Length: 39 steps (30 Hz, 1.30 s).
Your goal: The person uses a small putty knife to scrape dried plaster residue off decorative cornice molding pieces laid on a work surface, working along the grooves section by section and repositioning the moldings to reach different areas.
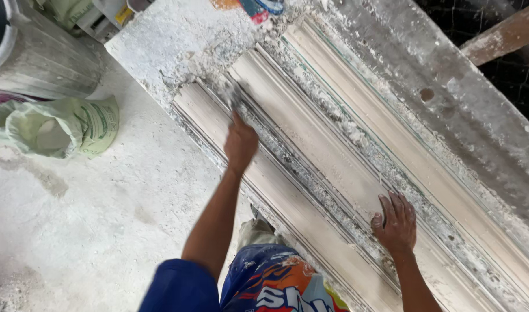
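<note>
My left hand [240,143] reaches forward and grips a small scraping tool [231,95] whose blade rests in the dark, plaster-crusted groove [299,167] between two long cream plaster mouldings. The left moulding [276,196] and the middle moulding [310,127] run diagonally along a workbench. Flat on the middle moulding near its lower stretch lies my right hand [395,222], fingers spread and holding nothing. A third moulding [391,133] lies further right.
The bench top [160,40] is caked with white plaster crumbs. On the dusty floor at left lie an open green sack of white powder [62,128] and a grey ribbed bin [45,58]. A wooden beam [504,37] crosses the top right.
</note>
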{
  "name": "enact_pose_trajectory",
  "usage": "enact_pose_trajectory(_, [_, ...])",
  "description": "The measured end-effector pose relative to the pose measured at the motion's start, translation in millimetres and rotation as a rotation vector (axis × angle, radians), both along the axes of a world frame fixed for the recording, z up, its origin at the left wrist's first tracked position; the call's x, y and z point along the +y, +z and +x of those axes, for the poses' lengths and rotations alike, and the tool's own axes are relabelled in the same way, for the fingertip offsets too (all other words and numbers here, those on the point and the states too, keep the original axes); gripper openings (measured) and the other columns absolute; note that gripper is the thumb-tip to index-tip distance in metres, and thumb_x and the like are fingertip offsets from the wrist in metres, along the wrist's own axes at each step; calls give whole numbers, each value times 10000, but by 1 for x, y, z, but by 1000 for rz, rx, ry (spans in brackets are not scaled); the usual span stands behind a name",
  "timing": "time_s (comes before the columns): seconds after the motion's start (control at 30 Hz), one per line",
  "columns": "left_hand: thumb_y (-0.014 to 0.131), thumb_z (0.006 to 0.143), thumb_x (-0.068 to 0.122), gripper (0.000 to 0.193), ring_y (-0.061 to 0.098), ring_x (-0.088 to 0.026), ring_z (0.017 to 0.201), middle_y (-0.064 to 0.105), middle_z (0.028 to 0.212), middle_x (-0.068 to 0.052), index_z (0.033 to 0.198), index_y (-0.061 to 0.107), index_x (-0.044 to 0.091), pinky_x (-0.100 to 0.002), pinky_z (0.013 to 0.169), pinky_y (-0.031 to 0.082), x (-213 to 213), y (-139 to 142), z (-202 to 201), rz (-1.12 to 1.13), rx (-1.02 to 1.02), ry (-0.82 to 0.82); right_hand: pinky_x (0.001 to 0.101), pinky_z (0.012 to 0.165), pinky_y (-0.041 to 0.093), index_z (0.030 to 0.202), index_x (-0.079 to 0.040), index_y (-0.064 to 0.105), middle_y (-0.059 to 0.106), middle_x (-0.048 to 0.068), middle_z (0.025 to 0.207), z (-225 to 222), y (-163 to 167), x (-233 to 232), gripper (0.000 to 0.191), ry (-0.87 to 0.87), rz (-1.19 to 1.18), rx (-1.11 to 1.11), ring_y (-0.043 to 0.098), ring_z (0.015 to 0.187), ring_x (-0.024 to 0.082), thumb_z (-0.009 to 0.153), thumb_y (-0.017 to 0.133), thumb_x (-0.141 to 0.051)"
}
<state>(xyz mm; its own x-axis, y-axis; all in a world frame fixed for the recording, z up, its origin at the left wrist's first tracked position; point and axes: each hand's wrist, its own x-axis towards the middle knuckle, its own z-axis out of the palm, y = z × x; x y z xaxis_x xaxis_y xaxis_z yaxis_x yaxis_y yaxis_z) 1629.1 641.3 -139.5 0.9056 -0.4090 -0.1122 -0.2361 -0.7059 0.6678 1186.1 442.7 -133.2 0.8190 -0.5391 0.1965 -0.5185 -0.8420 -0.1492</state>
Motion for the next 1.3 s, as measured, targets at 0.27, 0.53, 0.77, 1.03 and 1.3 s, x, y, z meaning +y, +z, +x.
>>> enact_pose_trajectory(0.27, [478,1011,198,524,707,-388,790,739,956,-249,1473,406,-36,-490,659,580,6,27,65,101,-129,-19,553,1218,342,1366,-141,620,559,118,1469,1,7,0,485,-9,34,-19,466,1439,356,910,556,-292])
enact_pose_trajectory(0.53, [433,1110,262,349,706,-333,914,677,1069,-260,1310,543,-3,-453,781,581,57,20,-105,-375,61,-531,532,1216,349,1365,-161,640,591,126,1432,-6,12,-2,464,-35,31,-57,487,1406,344,927,583,-301])
enact_pose_trajectory(0.77, [471,1081,220,361,660,-222,775,736,1212,-86,1403,621,289,-403,694,589,40,41,-71,162,83,-1078,554,1225,306,1376,-136,648,581,123,1450,-19,1,2,432,-76,7,-128,466,1432,336,974,571,-274])
enact_pose_trajectory(1.03, [608,1009,190,332,644,-183,564,789,928,-98,1297,714,318,-352,608,560,18,64,62,422,-60,-1154,579,1278,268,1397,-4,576,554,199,1455,-110,-30,125,408,-470,-1,-338,417,1476,375,1039,520,-193])
enact_pose_trajectory(1.3, [578,1000,221,341,679,-191,558,775,910,-62,1306,694,316,-344,575,596,5,42,116,374,-21,-1336,779,1122,150,1520,-118,492,335,256,1631,-100,-22,209,532,-1129,225,11,234,1520,493,1031,483,-327])
